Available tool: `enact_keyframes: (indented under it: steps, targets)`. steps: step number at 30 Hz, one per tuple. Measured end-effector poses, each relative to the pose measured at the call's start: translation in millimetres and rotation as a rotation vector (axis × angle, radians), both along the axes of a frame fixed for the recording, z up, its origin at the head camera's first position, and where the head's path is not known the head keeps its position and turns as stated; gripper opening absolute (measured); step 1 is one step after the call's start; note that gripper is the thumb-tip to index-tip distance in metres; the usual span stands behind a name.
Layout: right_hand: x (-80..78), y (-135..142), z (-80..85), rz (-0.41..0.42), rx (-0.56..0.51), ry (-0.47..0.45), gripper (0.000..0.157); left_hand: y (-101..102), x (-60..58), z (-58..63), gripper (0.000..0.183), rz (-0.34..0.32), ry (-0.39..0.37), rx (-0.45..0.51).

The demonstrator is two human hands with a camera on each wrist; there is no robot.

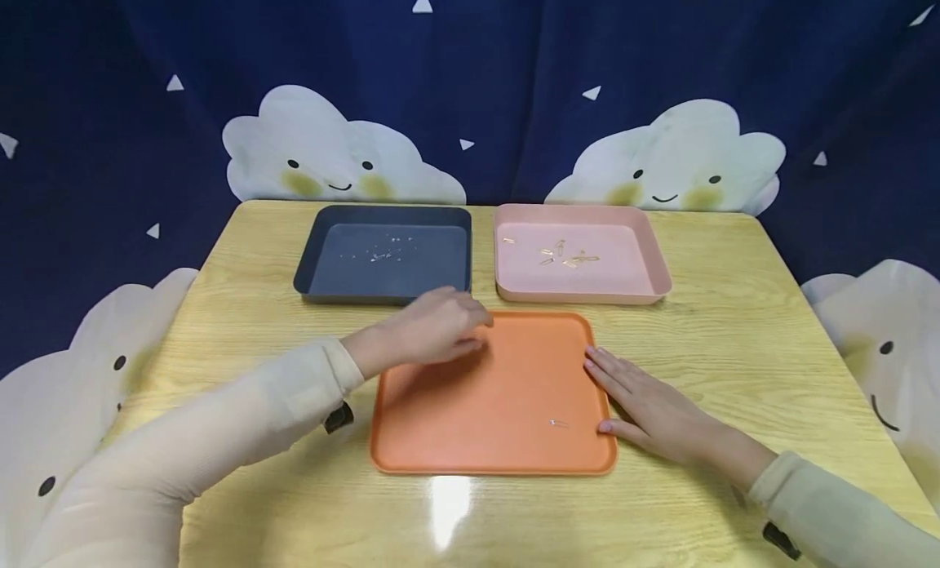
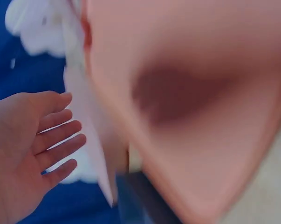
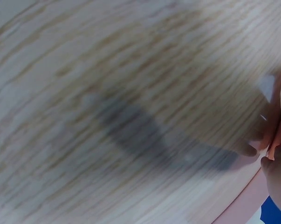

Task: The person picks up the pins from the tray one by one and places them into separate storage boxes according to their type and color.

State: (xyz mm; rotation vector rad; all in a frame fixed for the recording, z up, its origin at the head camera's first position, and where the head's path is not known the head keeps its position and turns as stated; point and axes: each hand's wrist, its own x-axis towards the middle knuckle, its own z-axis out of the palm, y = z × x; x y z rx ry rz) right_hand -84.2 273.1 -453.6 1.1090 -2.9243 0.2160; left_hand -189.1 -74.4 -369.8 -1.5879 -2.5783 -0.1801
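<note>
My left hand (image 1: 439,326) hovers above the upper left part of the orange tray (image 1: 477,388), its shadow falling on the tray. In the left wrist view the fingers of this hand (image 2: 42,144) are loosely extended and apart, with nothing seen between them. My right hand (image 1: 657,409) rests at the tray's right rim, fingers straight and touching the edge. Only part of that hand (image 3: 277,175) shows in the right wrist view. One small thin metal clip (image 1: 559,423), perhaps a safety pin or paper clip, lies on the orange tray near its lower right.
Behind stand a dark grey tray (image 1: 345,284) with several tiny silvery pieces (image 1: 381,257) and a pink tray (image 1: 617,266) with several gold clip-like pieces (image 1: 583,259). All three trays are on a wooden table (image 1: 734,348). A dark blue curtain (image 1: 507,78) hangs behind.
</note>
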Motion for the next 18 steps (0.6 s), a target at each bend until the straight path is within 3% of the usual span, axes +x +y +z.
enact_keyframes:
  steps: [4,9,18]
  targets:
    - [-0.5,-1.1,-0.2,-0.002,-0.001,0.007,0.081,24.9,25.5,-19.5,0.015,-0.117,-0.023,-0.028]
    - [0.0,-1.7,-0.4,-0.011,-0.009,0.012,0.081,51.6,44.4,-35.3,0.016,-0.199,-0.014,-0.12]
    - [1.5,-1.7,-3.4,-0.019,-0.022,0.014,0.08,82.1,60.8,-54.9,0.017,-0.221,-0.006,-0.2]
